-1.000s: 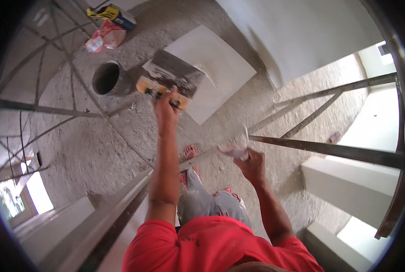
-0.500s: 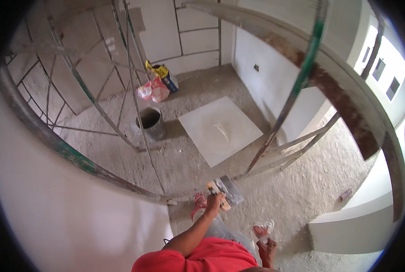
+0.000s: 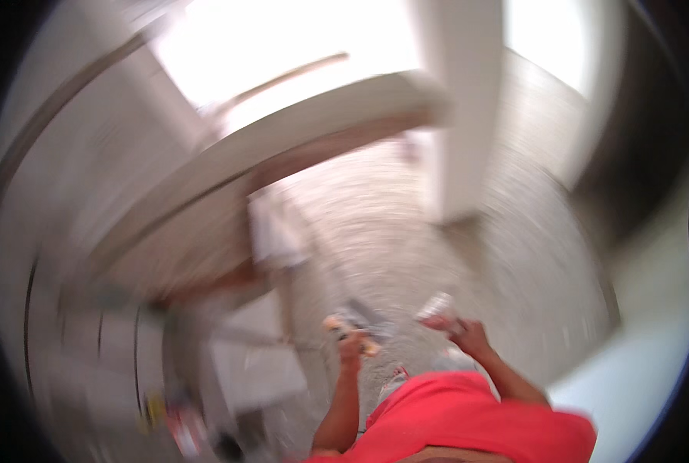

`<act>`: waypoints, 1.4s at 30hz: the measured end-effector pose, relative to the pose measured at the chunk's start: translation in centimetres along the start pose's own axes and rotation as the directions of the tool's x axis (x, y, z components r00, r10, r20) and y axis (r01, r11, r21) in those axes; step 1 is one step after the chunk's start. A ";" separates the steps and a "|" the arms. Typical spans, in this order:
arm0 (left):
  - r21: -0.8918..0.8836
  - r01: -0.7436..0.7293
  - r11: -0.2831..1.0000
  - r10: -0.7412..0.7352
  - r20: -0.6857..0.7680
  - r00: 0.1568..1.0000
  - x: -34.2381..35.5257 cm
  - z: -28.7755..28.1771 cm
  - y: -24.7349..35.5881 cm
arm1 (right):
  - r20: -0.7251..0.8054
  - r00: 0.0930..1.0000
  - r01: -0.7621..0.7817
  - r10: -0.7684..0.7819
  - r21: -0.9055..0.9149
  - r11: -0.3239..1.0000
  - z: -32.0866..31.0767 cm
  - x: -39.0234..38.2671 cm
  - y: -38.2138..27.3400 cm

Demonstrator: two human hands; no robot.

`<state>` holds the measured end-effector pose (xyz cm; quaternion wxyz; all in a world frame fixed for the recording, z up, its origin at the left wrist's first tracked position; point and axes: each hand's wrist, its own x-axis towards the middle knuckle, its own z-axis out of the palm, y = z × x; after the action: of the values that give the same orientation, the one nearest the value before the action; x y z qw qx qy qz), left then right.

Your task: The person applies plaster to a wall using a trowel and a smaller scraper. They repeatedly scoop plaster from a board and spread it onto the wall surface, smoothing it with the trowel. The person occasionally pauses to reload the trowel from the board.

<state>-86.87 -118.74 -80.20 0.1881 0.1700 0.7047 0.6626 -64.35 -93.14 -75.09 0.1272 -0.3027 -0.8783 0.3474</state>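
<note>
My left hand point(image 3: 350, 345) is closed round the light wooden handle of a broad-bladed plastering trowel point(image 3: 370, 319). The grey blade points forward and right, low over the rough floor. My right hand point(image 3: 474, 338) is closed on a reddish thing with a whitish end point(image 3: 438, 312), which is too blurred to name. Both forearms reach forward from my red shirt, with the hands apart. Below them part of a foot in a red sandal point(image 3: 398, 375) shows.
A long beam or plank point(image 3: 313, 154) crosses ahead at the left. Behind it stands a pale pillar point(image 3: 468, 108). At lower left are a pale square board point(image 3: 255, 376) and a red-and-white bag point(image 3: 186, 432). A white wall point(image 3: 630, 393) runs along my right.
My view has swung far to the right, smearing the picture. The board and bag now lie at lower left. My right hand has come up and forward; the left still grips the trowel.
</note>
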 end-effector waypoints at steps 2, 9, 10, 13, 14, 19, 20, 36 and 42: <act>-0.480 0.262 0.837 -0.311 -0.025 0.950 2.7 -0.8 1.8 | -0.007 0.986 -0.164 0.165 0.096 0.982 -2.2 -1.1 -2.7; -0.352 0.478 0.804 -0.466 0.126 0.876 9.3 0.3 9.0 | -0.082 0.768 -0.540 0.636 0.452 0.710 -5.3 -4.5 -10.6; -0.363 0.536 0.762 -0.500 0.196 0.844 11.1 0.2 6.9 | -0.149 0.746 -0.543 0.649 0.428 0.723 -3.9 -3.5 -11.4; -0.362 0.637 0.680 -0.524 0.367 0.768 12.8 -1.6 4.7 | -0.286 0.691 -0.538 0.664 0.410 0.736 -0.3 -4.0 -15.0; -0.372 0.643 0.669 -0.499 0.417 0.760 12.8 -1.8 4.0 | -0.305 0.677 -0.538 0.670 0.416 0.733 1.5 -4.2 -15.0; -0.283 0.684 0.673 -0.451 0.576 0.682 15.8 -3.3 2.1 | -0.540 0.645 -0.491 0.541 0.249 0.835 8.4 -3.5 -15.3; -0.274 0.680 0.680 -0.450 0.576 0.682 16.5 -3.3 1.1 | -0.583 0.615 -0.485 0.530 0.250 0.838 10.5 -3.0 -15.1; 0.006 0.755 0.655 -0.243 0.949 0.203 27.1 -6.4 -2.4 | -0.768 0.152 -0.331 0.622 0.554 0.764 33.8 4.2 -16.4; 0.162 0.760 0.629 -0.165 0.984 -0.073 28.9 -9.3 -5.6 | -0.850 -0.049 -0.215 0.524 0.521 0.826 40.2 8.8 -17.4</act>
<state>-116.51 -113.06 -86.42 0.8486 0.2320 0.2375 0.4120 -96.40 -119.14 -92.23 0.6165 -0.6630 -0.3897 0.1687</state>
